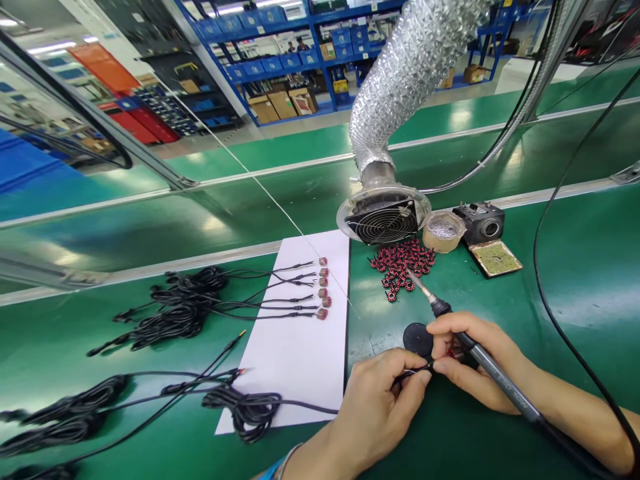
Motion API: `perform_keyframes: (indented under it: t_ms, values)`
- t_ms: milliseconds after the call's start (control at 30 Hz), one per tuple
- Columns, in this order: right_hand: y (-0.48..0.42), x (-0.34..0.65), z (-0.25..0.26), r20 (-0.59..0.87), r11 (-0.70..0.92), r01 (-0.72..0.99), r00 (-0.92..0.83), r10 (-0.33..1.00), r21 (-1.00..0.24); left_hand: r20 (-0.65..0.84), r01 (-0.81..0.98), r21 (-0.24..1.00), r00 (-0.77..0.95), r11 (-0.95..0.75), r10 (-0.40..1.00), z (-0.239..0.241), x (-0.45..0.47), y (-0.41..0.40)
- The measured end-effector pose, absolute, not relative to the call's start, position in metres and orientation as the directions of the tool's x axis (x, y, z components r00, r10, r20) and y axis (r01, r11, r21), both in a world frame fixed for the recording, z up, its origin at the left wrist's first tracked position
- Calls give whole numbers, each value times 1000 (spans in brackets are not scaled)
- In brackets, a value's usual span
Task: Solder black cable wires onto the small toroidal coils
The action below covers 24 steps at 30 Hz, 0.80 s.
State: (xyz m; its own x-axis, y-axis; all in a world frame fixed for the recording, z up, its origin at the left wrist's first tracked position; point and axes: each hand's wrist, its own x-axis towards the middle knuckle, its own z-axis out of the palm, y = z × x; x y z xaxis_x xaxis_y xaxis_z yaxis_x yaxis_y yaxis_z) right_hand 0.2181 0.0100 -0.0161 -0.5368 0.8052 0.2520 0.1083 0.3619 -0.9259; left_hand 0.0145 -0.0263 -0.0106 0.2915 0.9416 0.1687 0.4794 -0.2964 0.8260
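My left hand (375,400) is closed, pinching the end of a thin black cable (407,375) between thumb and forefinger. A soldering iron (500,375) lies across my right hand (483,353), its tip pointing up and left toward a pile of small red and black ring coils (403,260). The fingertips of that same hand pinch close to the cable end, by a small red part (454,351) that they mostly hide. Just behind the fingertips, a round black disc (418,338) lies on the green bench.
A fume extractor fan (385,223) hangs over the coils. Beside it stand a round tub (444,231) and a black iron holder with a sponge tray (496,259). Left, coiled black cables (185,300) reach onto a white sheet (300,347), several ending in coils (323,293).
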Motion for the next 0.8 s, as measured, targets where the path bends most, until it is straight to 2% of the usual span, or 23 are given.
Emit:
perform_keyframes:
  t_ms: [200,333,567,800]
  values:
    - [12,219,-15,417,560,133,-533,736,-817,228,459,807,338,-372,913,-9,14,-26]
    - [12,222,-13,409,572,141,-566,716,-808,224,438,825,329,-358,917,-6,13,-25]
    - [13,224,-10,332,503,155,-583,741,-850,182,462,829,313,-316,932,-5,14,-24]
    - [11,226,-16,172,268,67,-612,772,-961,201,456,828,300,-325,932,-3,14,-26]
